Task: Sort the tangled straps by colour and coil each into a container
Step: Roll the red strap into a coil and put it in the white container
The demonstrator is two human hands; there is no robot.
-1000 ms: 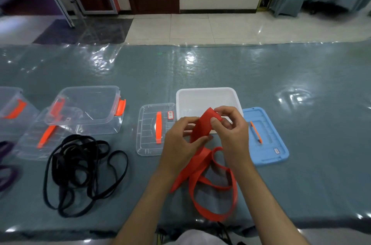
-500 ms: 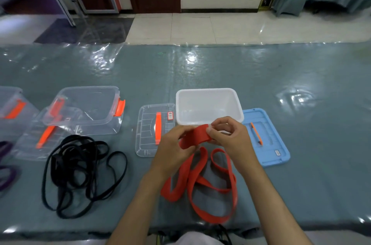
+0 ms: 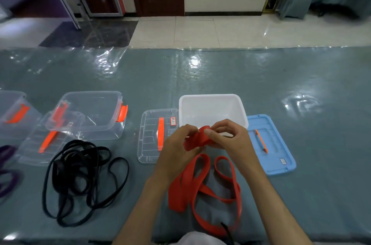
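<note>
Grey-blue counter (image 3: 261,76) with straps and tubs laid out, hands at centre.
Left to right: purple strap (image 3: 6,174) at the frame's left edge, black strap (image 3: 80,180) tangled below a clear tub (image 3: 90,114), then left hand (image 3: 176,150) and right hand (image 3: 230,140), fingers of both pinching the red strap (image 3: 200,184) before the white tub (image 3: 212,108); its loops trail toward the bottom edge.

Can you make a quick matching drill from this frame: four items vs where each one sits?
Items:
1. red strap
2. black strap
3. white tub
4. blue lid

Places:
A. far right of the row
B. loose pile left of the forearms
C. just beyond the hands, open
D. pinched by left hand and right hand, rest trailing on the table

Pairs: 1-D, 2-B, 3-C, 4-A
</note>
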